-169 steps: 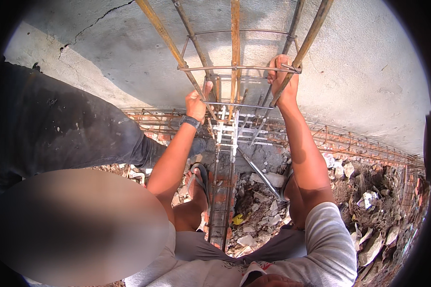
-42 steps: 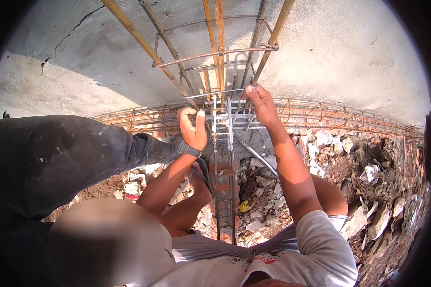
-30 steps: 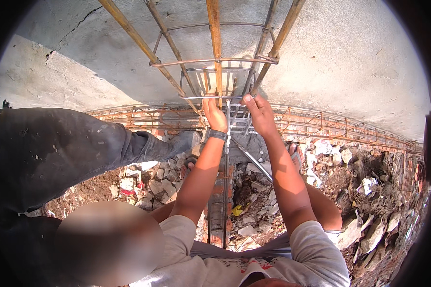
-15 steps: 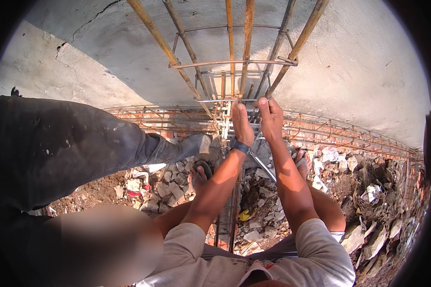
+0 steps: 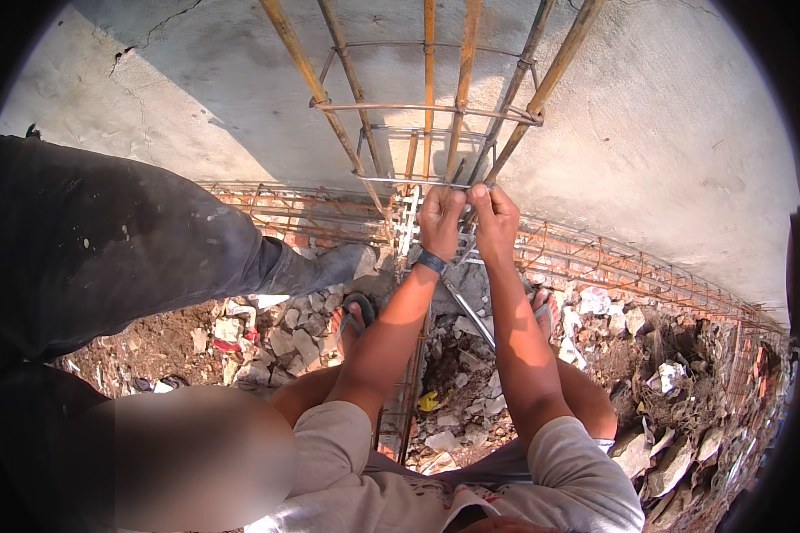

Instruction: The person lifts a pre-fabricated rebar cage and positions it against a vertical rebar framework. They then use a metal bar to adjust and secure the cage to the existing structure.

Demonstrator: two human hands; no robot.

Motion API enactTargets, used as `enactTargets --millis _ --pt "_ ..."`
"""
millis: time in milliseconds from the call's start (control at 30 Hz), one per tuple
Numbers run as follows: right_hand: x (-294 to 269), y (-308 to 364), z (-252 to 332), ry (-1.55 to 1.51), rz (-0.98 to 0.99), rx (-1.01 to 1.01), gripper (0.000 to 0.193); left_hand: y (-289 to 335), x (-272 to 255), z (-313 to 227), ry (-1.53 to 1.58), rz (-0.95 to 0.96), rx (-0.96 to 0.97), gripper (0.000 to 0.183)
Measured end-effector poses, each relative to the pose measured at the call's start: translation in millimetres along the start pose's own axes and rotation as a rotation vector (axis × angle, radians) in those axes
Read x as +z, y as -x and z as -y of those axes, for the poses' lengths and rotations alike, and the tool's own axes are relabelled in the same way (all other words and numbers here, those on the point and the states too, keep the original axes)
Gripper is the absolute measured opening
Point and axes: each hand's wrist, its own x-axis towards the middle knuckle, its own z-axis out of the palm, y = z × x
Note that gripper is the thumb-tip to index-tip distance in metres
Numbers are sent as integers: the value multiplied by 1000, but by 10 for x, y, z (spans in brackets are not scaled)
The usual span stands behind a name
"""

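A rusty rebar column cage point(image 5: 428, 115) rises in front of me, its long bars ringed by thin square stirrups. My left hand point(image 5: 439, 220), with a dark band on the wrist, and my right hand point(image 5: 496, 218) are side by side, both closed on the lowest grey stirrup point(image 5: 391, 179) where it crosses a long bar. The fingertips of the two hands almost touch. Whether they pinch tie wire is hidden by the fingers.
Another person's dark trouser leg and boot point(image 5: 320, 266) stand close at the left. A horizontal rebar cage point(image 5: 613, 271) runs along the grey concrete wall point(image 5: 667, 151). Rubble and stones point(image 5: 667, 373) cover the ground, and a slanted metal rod point(image 5: 469, 318) lies below my hands.
My left hand has moved right from the cage's left side to meet my right hand at the middle, and both have closed on the stirrup.
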Motion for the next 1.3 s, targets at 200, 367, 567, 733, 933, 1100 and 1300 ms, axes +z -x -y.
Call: enactTargets --millis 200,367,567,733,933,1100,1300 --pt "-144 -15 -31 109 12 -14 43 -270 -350 -44 -68 338 -196 29" --pt "-145 25 83 136 84 -28 43 -195 -369 63 6 294 -222 29" --pt "-213 -17 67 203 118 -51 45 -40 -357 -134 -116 297 -202 26" --pt "-175 -26 57 174 91 -4 42 288 -1163 -403 99 -316 -47 36" --pt "-134 40 122 36 83 47 33 -520 -1147 -635 87 41 -104 57" --pt "-213 -51 43 8 58 80 26 -769 -1209 -402 153 291 -198 68" --pt "-171 -61 122 -122 119 86 23 -849 -1398 -418 129 484 -166 69"
